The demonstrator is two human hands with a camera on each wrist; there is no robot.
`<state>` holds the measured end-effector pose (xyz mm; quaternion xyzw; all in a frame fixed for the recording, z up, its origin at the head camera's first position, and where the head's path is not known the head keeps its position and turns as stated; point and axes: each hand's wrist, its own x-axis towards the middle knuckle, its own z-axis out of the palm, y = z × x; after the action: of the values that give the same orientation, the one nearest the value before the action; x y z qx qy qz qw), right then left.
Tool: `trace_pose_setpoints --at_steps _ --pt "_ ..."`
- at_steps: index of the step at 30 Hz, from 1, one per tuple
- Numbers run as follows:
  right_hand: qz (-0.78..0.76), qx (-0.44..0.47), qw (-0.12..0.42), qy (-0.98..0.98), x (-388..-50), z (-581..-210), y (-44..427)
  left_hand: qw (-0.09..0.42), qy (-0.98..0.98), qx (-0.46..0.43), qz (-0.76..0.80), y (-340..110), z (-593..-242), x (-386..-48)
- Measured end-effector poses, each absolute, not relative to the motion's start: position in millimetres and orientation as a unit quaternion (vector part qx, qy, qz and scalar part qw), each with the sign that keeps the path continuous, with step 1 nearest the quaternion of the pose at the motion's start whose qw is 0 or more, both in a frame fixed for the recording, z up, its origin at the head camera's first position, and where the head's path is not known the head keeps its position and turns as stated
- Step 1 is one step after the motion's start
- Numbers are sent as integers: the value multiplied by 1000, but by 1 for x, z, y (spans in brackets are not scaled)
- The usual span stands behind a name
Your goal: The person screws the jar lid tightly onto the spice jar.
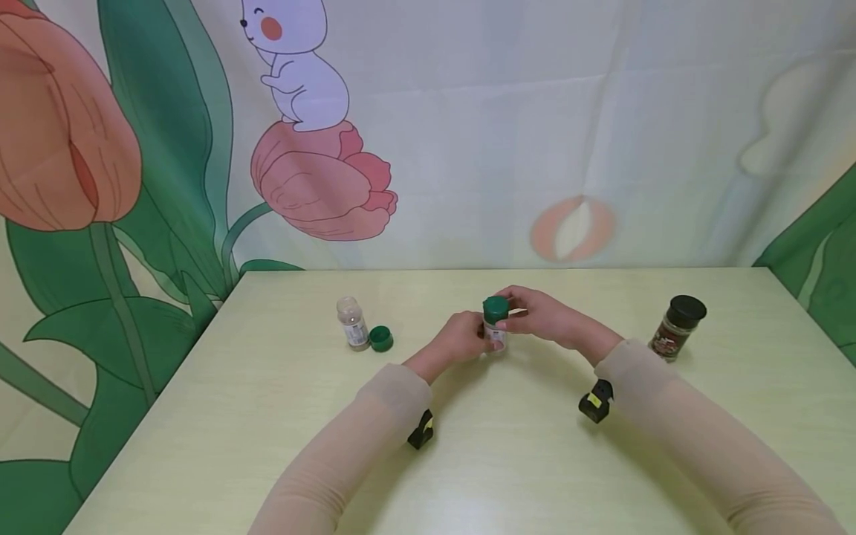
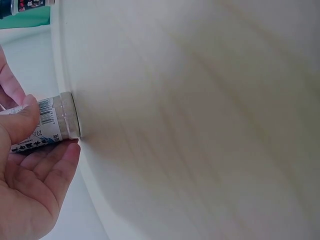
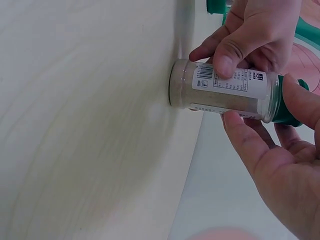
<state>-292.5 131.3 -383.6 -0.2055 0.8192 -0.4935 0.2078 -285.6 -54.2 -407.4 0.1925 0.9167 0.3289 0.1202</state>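
Observation:
A clear seasoning jar (image 3: 220, 99) with a white printed label and a green cap (image 1: 495, 309) stands upright on the table, past the middle. My left hand (image 1: 461, 336) grips the jar's body, its thumb lying across the label. From the other side, my right hand (image 1: 543, 318) holds the green cap between thumb and fingers; some of its fingertips come close to the jar's upper body in the right wrist view. The cap sits on the jar's mouth. Brownish powder (image 3: 187, 87) shows through the clear wall.
To the left stand an uncapped clear jar (image 1: 353, 325) and, beside it, a loose green cap (image 1: 380, 339). A black-capped jar (image 1: 671, 338) with a dark label is at the right, near my right sleeve. A printed curtain (image 1: 468, 148) hangs behind the table (image 1: 508, 461).

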Motion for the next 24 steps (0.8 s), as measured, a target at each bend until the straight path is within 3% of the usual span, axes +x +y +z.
trace_pose_setpoints --at_steps 24 --pt "-494 -188 182 829 -288 -382 126 120 914 189 339 -55 -407 -284"
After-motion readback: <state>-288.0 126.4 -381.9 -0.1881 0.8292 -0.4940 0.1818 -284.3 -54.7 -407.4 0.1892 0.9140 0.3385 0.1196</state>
